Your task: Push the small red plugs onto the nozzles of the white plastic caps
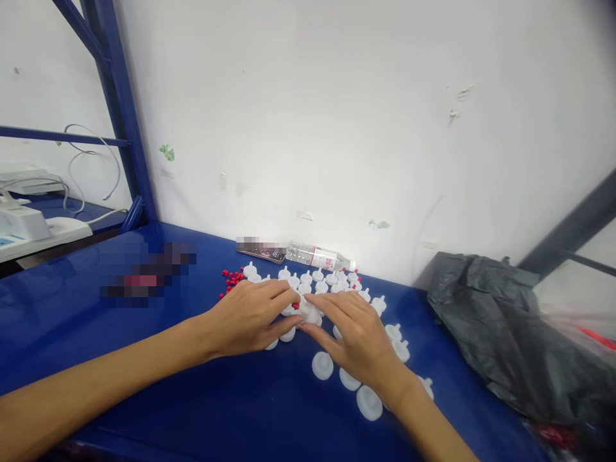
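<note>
My left hand is closed in a pinch on a small red cap, between thumb and fingers. Facing it, my right hand grips a white spouted plastic lid by its edge. The two pieces are close together between my fingertips; whether they touch is hidden. Around and beyond my hands lie many similar white lids, some with their short spouts up, others turned over. A cluster of loose red caps lies just past my left hand.
The blue table meets a white wall. Against the wall lie a phone and a clear plastic bottle. A black plastic bag covers the right side. At left are a blurred dark item and a blue metal frame.
</note>
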The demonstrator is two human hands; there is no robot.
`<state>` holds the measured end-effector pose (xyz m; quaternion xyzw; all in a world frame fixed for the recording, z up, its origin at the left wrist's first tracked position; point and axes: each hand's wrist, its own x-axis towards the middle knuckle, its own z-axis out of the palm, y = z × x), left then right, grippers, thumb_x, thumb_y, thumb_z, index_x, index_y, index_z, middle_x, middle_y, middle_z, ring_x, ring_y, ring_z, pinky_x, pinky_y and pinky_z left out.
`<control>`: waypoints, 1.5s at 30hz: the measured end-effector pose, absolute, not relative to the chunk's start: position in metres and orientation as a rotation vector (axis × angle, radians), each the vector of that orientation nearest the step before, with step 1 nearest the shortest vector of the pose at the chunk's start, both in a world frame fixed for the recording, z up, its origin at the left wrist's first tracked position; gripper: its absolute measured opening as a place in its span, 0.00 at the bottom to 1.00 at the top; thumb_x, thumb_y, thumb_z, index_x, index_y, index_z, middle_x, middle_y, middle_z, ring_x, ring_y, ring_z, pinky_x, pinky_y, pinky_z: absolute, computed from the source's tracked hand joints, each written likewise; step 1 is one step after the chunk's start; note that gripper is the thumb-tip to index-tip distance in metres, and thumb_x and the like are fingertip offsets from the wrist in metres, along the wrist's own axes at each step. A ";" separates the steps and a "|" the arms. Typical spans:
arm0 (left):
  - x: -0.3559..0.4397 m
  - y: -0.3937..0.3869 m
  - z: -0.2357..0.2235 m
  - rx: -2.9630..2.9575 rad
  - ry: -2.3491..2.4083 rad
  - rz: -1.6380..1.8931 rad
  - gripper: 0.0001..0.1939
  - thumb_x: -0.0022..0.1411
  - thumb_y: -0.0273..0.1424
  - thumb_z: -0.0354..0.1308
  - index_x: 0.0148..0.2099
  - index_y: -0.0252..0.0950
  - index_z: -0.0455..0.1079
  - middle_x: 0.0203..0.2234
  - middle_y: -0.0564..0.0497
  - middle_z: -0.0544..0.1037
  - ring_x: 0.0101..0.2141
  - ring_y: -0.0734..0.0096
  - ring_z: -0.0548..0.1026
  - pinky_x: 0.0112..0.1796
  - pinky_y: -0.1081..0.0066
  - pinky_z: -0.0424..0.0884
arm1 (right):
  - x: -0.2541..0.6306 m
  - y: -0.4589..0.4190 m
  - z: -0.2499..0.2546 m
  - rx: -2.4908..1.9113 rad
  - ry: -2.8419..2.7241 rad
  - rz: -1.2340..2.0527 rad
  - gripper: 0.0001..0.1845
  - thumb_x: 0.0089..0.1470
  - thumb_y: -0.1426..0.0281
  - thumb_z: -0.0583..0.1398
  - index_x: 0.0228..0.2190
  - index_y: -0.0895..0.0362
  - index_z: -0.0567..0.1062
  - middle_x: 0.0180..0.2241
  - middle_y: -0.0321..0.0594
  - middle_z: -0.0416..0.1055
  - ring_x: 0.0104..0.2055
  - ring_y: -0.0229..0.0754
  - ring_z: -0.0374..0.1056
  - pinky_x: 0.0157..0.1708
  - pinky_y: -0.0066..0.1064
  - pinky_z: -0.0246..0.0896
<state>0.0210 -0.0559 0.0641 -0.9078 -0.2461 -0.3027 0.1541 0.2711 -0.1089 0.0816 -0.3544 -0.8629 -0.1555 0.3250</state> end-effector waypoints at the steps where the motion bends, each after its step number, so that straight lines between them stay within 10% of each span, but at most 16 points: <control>1: 0.021 -0.056 0.065 -2.615 -0.702 -0.825 0.20 0.86 0.41 0.42 0.47 0.40 0.72 0.36 0.49 0.80 0.32 0.65 0.76 0.28 0.63 0.59 | 0.271 -0.109 0.082 -0.914 -2.268 -0.413 0.16 0.72 0.59 0.63 0.58 0.47 0.78 0.48 0.39 0.89 0.45 0.50 0.85 0.47 0.46 0.80; 12: 0.017 -0.054 0.070 -2.841 -0.855 -0.858 0.22 0.84 0.36 0.37 0.33 0.42 0.59 0.24 0.55 0.71 0.24 0.69 0.69 0.28 0.64 0.62 | 0.283 -0.101 0.092 -1.110 -2.270 -0.480 0.14 0.73 0.62 0.60 0.55 0.41 0.82 0.53 0.31 0.88 0.47 0.46 0.84 0.56 0.45 0.72; 16: 0.006 -0.044 0.082 -2.815 -1.042 -0.951 0.24 0.83 0.37 0.34 0.30 0.43 0.50 0.19 0.57 0.63 0.20 0.70 0.62 0.28 0.64 0.60 | 0.337 -0.084 0.097 -1.420 -1.973 -0.534 0.17 0.72 0.60 0.59 0.54 0.50 0.83 0.45 0.45 0.89 0.42 0.52 0.83 0.56 0.51 0.69; 20: 0.000 -0.032 0.086 -2.757 -1.160 -0.882 0.17 0.77 0.36 0.46 0.32 0.44 0.57 0.23 0.52 0.71 0.24 0.64 0.68 0.29 0.62 0.58 | 0.372 -0.071 0.098 -1.614 -1.822 -0.487 0.17 0.69 0.59 0.58 0.50 0.53 0.82 0.29 0.39 0.83 0.36 0.54 0.80 0.47 0.47 0.72; 28: -0.005 -0.021 0.076 -2.748 -1.287 -0.653 0.09 0.69 0.28 0.54 0.34 0.44 0.63 0.23 0.51 0.77 0.25 0.59 0.73 0.28 0.62 0.56 | 0.363 -0.067 0.089 -1.623 -2.054 -0.320 0.14 0.67 0.58 0.60 0.38 0.50 0.84 0.49 0.45 0.86 0.52 0.55 0.81 0.56 0.48 0.72; 41: -0.005 -0.026 0.084 -2.746 -1.367 -0.636 0.13 0.72 0.28 0.51 0.32 0.42 0.67 0.23 0.52 0.77 0.25 0.62 0.72 0.29 0.63 0.53 | 0.364 -0.065 0.081 -1.743 -2.137 -0.229 0.14 0.67 0.61 0.61 0.39 0.49 0.87 0.34 0.41 0.88 0.37 0.53 0.83 0.42 0.44 0.73; 45: -0.005 -0.021 0.083 -2.747 -1.380 -0.674 0.12 0.72 0.29 0.52 0.33 0.42 0.67 0.21 0.53 0.77 0.24 0.61 0.72 0.29 0.63 0.53 | 0.363 -0.064 0.082 -1.707 -2.140 -0.226 0.18 0.71 0.58 0.58 0.47 0.51 0.85 0.42 0.44 0.89 0.46 0.57 0.84 0.49 0.49 0.75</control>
